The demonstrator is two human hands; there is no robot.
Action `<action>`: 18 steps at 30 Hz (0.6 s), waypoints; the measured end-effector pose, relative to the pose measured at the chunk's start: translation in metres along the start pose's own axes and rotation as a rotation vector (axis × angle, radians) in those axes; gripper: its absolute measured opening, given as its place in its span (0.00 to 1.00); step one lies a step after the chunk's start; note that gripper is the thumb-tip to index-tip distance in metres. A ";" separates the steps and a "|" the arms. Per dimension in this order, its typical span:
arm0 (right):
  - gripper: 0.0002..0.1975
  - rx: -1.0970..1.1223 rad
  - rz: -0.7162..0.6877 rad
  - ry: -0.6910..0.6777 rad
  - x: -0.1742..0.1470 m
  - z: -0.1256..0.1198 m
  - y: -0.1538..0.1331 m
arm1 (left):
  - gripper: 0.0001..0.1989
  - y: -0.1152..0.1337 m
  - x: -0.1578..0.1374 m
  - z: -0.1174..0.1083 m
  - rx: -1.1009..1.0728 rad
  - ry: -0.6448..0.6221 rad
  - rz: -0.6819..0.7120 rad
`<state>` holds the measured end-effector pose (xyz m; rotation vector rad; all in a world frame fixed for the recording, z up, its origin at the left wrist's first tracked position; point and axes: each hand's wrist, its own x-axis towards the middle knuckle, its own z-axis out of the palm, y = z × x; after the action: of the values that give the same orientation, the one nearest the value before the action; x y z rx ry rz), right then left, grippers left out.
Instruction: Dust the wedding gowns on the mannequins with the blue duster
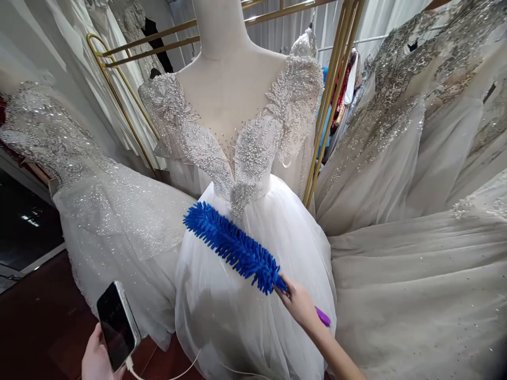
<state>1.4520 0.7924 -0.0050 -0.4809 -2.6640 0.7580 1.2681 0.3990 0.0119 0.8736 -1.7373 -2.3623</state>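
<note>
Duster (233, 247) angles up-left from the right hand (299, 303) across the skirt (245, 306).

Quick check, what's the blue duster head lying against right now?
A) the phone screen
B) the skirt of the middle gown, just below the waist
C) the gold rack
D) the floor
B: the right hand holds the duster by its handle, and the blue head lies across the white skirt of the gown on the mannequin, below the beaded bodice. The left hand holds the phone off to the side.
</note>
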 end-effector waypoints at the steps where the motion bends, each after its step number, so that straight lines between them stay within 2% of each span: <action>1: 0.13 0.000 0.017 -0.054 -0.009 0.008 0.006 | 0.19 0.001 0.000 0.000 -0.006 0.005 0.004; 5: 0.10 -0.063 0.045 -0.189 -0.038 0.023 0.031 | 0.17 0.000 -0.001 -0.002 0.022 0.005 -0.001; 8: 0.11 -0.100 -0.018 -0.215 -0.042 0.010 0.044 | 0.23 -0.006 -0.010 0.001 0.042 0.035 0.010; 11: 0.13 -0.135 -0.114 -0.141 -0.030 -0.018 0.052 | 0.27 -0.014 -0.030 0.013 0.001 0.082 0.003; 13: 0.14 -0.118 -0.147 -0.048 -0.018 -0.039 0.057 | 0.20 -0.019 -0.048 0.025 -0.072 0.101 -0.019; 16: 0.14 -0.056 -0.137 0.089 0.001 -0.064 0.067 | 0.08 -0.025 -0.081 0.044 -0.242 0.129 -0.147; 18: 0.14 -0.013 -0.120 0.096 0.008 -0.075 0.077 | 0.10 -0.031 -0.104 0.054 -0.362 0.063 -0.248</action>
<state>1.4920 0.8905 0.0149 -0.3477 -2.5834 0.6650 1.3364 0.4960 0.0354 1.1357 -1.1785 -2.6486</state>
